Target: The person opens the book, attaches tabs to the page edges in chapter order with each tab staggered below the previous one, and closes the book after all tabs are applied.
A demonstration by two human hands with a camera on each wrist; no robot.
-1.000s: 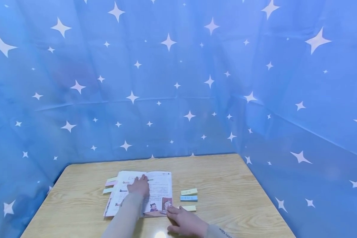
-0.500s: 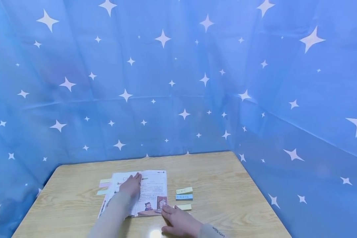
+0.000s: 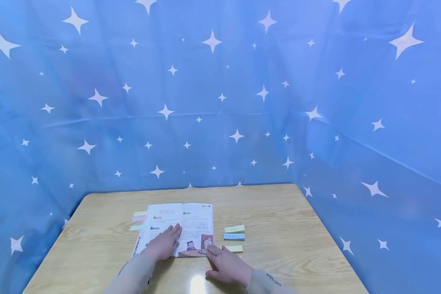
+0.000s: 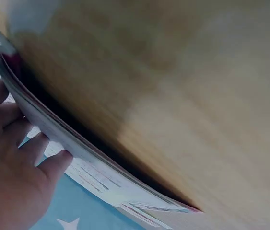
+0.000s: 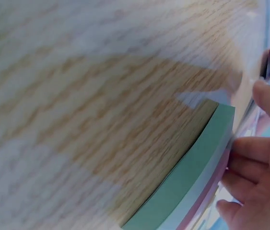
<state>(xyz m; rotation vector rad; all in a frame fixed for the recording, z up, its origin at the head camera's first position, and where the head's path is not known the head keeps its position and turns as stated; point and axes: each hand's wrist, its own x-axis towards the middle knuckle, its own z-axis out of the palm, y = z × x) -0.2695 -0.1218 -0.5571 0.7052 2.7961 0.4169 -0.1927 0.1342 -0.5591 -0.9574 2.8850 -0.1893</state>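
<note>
An open book (image 3: 196, 229) with printed text and cartoon pictures lies on the table, two pages showing. My left hand (image 3: 164, 243) rests on it, straight fingers reaching to the centre fold about halfway down. In the left wrist view, that hand (image 4: 19, 158) lies along the book's lower edge (image 4: 84, 139), where the pages bow up from the wood. My right hand (image 3: 228, 264) has its fingertips at the lower right corner of the right page. Close to that hand (image 5: 257, 172), the right wrist view shows a layered green, white and pink paper pad (image 5: 190, 167).
Right of the book lie a yellow note strip (image 3: 234, 229), a blue strip (image 3: 234, 237) with handwriting, and a pale yellow strip (image 3: 235, 248) beside the right hand. Pastel tabs (image 3: 138, 227) stick out past the book's left side. A blue star-patterned curtain (image 3: 191, 159) surrounds the wooden table (image 3: 279, 228).
My left hand has slid down along the fold, from near the top to mid-page, uncovering the upper text. The right hand keeps its place at the corner. The head view has shifted slightly.
</note>
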